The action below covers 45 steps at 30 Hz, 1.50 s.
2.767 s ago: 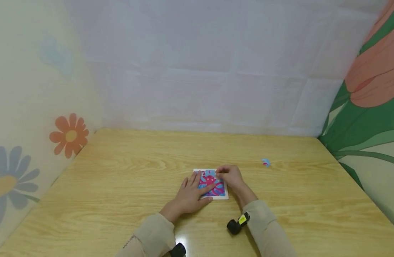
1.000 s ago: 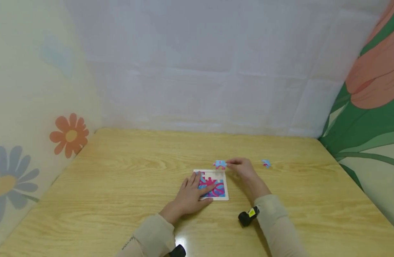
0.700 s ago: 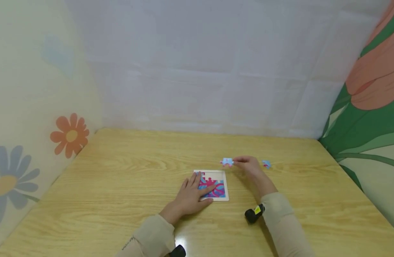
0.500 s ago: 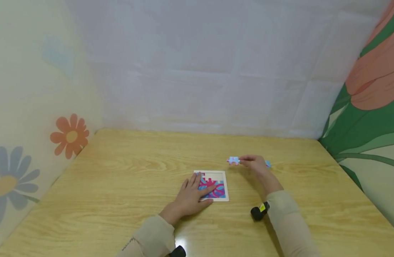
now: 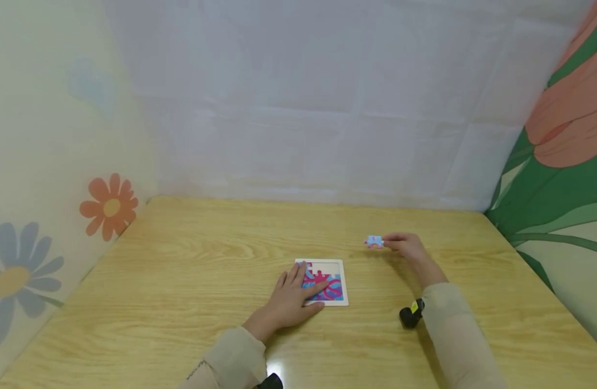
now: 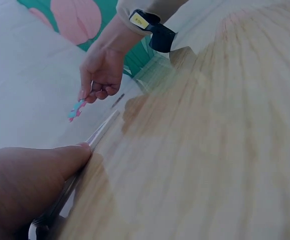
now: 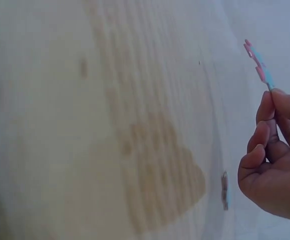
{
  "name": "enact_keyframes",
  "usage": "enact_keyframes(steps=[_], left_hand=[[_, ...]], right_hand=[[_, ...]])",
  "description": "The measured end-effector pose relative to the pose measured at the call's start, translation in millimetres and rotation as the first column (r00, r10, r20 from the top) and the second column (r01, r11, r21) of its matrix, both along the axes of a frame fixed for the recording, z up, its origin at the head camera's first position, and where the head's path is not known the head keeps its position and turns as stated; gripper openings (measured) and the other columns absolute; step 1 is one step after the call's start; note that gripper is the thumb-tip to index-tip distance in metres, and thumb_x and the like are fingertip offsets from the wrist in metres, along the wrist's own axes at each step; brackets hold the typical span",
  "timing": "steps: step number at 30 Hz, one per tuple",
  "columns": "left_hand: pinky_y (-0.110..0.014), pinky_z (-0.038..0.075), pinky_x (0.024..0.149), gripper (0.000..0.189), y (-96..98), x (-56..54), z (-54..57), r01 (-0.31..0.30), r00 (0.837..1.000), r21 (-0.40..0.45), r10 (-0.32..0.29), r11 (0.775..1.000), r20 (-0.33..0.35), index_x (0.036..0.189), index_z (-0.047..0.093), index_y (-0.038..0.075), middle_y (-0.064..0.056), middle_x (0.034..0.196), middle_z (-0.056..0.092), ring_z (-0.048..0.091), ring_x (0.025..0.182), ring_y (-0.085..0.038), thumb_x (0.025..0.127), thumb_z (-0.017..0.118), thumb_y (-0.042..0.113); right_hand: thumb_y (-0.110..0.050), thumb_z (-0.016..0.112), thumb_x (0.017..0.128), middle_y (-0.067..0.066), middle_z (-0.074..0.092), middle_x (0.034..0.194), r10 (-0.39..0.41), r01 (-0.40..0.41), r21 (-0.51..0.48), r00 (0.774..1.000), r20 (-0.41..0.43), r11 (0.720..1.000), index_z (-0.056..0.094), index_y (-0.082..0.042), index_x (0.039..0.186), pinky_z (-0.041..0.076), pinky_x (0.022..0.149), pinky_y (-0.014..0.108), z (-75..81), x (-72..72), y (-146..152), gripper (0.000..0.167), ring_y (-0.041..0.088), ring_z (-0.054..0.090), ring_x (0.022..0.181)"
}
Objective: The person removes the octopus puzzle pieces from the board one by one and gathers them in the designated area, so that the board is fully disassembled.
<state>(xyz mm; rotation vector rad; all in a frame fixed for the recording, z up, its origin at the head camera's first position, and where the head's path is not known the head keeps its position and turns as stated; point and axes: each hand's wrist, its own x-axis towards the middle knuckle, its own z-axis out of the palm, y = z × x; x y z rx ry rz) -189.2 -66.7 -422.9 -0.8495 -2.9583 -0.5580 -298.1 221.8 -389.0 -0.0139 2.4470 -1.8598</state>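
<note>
My left hand [image 5: 290, 297] lies flat with spread fingers on a small jigsaw puzzle tray [image 5: 345, 286], covering its left side. Pink, blue and purple pieces fill the lower part; a pale bare strip [image 5: 329, 267] shows along the top right. Between thumb and fingers of my right hand [image 5: 409, 247], a light-blue and pink puzzle piece [image 5: 374, 241] is pinched by its edge, raised over the table to the right of the tray. A second puzzle piece [image 7: 225, 190] lies on the table below that hand in the right wrist view; the hand hides it in the head view.
The wooden table [image 5: 206, 243] meets a white sheet [image 5: 303, 108] at the back. Painted flower walls stand on both sides. Each wrist wears a small black camera [image 5: 411, 316].
My right hand has lifted the light-blue and pink puzzle piece out of the tray's top and carried it to the right, now covering the loose piece. My left hand has stayed put.
</note>
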Motion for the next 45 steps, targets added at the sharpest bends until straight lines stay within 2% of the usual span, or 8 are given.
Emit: enact_keyframes(steps=[5, 13, 19, 27, 30, 31, 37, 45], left_hand=[[-0.053, 0.008, 0.096, 0.047, -0.2, -0.3, -1.8, 0.000, 1.000, 0.007, 0.000, 1.000, 0.003, 0.130, 0.040, 0.028, -0.027, 0.137, 0.009, 0.005, 0.125, -0.039, 0.086, 0.042, 0.046], [-0.052, 0.007, 0.096, 0.047, 0.0, -0.8, -2.5, -0.004, 1.000, 0.014, 0.004, 1.000, 0.004, 0.130, 0.040, 0.028, -0.026, 0.138, 0.009, 0.004, 0.125, -0.039, 0.086, 0.042, 0.046], [-0.053, 0.007, 0.096, 0.047, 0.1, -0.7, -1.8, -0.003, 1.000, 0.021, 0.003, 1.000, -0.002, 0.130, 0.041, 0.028, -0.027, 0.138, 0.010, 0.004, 0.125, -0.039, 0.086, 0.043, 0.046], [-0.053, 0.007, 0.096, 0.047, 0.4, 0.0, -1.2, -0.004, 1.000, 0.026, 0.004, 1.000, 0.014, 0.130, 0.040, 0.028, -0.026, 0.138, 0.008, 0.004, 0.125, -0.039, 0.086, 0.042, 0.046], [-0.053, 0.006, 0.096, 0.047, 0.1, 0.3, -0.8, -0.004, 1.000, 0.030, 0.003, 1.000, 0.020, 0.130, 0.040, 0.028, -0.026, 0.138, 0.008, 0.003, 0.125, -0.039, 0.086, 0.042, 0.046], [-0.053, 0.006, 0.096, 0.047, 0.0, 0.2, -0.9, -0.003, 1.000, 0.033, 0.002, 0.999, 0.022, 0.130, 0.040, 0.028, -0.026, 0.138, 0.008, 0.003, 0.125, -0.039, 0.086, 0.042, 0.046], [-0.052, 0.006, 0.096, 0.047, 0.1, -0.2, -1.3, -0.008, 1.000, 0.033, 0.007, 0.999, 0.026, 0.130, 0.040, 0.028, -0.026, 0.138, 0.008, 0.003, 0.126, -0.038, 0.086, 0.043, 0.046], [-0.052, 0.005, 0.097, 0.048, 0.8, -0.6, -2.6, -0.013, 0.999, 0.029, 0.012, 0.999, 0.029, 0.130, 0.040, 0.029, -0.025, 0.139, 0.006, 0.001, 0.126, -0.037, 0.086, 0.042, 0.047]], right_hand=[[-0.001, 0.059, 0.078, -0.008, 0.053, 0.060, -0.032, 0.033, -0.017, 0.998, 0.060, 0.999, 0.064, 0.000, 0.086, 0.037, 0.050, 0.022, -1.3, -4.2, 9, 0.009, 0.007, 0.045, 0.055], [-0.002, 0.061, 0.076, -0.005, 0.050, 0.054, -0.071, 0.071, 0.000, 0.992, 0.108, 0.997, 0.066, -0.007, 0.078, 0.036, 0.049, 0.021, -3.5, -11.1, 17, 0.007, 0.008, 0.046, 0.052], [0.000, 0.059, 0.077, -0.005, 0.047, 0.053, -0.098, 0.094, 0.042, 0.989, 0.113, 0.995, 0.061, 0.009, 0.091, 0.035, 0.046, 0.021, -1.9, -13.1, 15, 0.017, 0.006, 0.043, 0.049], [-0.007, 0.069, 0.070, -0.002, 0.048, 0.053, -0.061, 0.058, 0.033, 0.994, 0.089, 0.998, 0.067, -0.001, 0.082, 0.034, 0.043, 0.024, -50.7, -55.5, 43, 0.014, 0.010, 0.043, 0.048], [-0.006, 0.067, 0.071, -0.002, 0.047, 0.053, -0.083, 0.077, 0.064, 0.992, 0.091, 0.995, 0.066, 0.002, 0.085, 0.034, 0.042, 0.023, -44.2, -50.0, 39, 0.016, 0.009, 0.043, 0.047], [-0.004, 0.065, 0.072, -0.002, 0.047, 0.053, -0.119, 0.106, 0.106, 0.985, 0.122, 0.989, 0.064, 0.005, 0.088, 0.035, 0.043, 0.024, -31.9, -40.3, 32, 0.018, 0.009, 0.043, 0.048], [0.002, 0.060, 0.074, -0.005, 0.049, 0.055, -0.121, 0.111, 0.080, 0.984, 0.133, 0.991, 0.061, 0.010, 0.089, 0.035, 0.046, 0.020, -6.5, -17.6, 18, 0.017, 0.007, 0.044, 0.050], [0.003, 0.058, 0.075, -0.004, 0.050, 0.058, -0.132, 0.120, 0.137, 0.988, 0.080, 0.983, 0.058, 0.014, 0.092, 0.036, 0.048, 0.021, -9.5, -18.9, 18, 0.020, 0.008, 0.044, 0.051]])
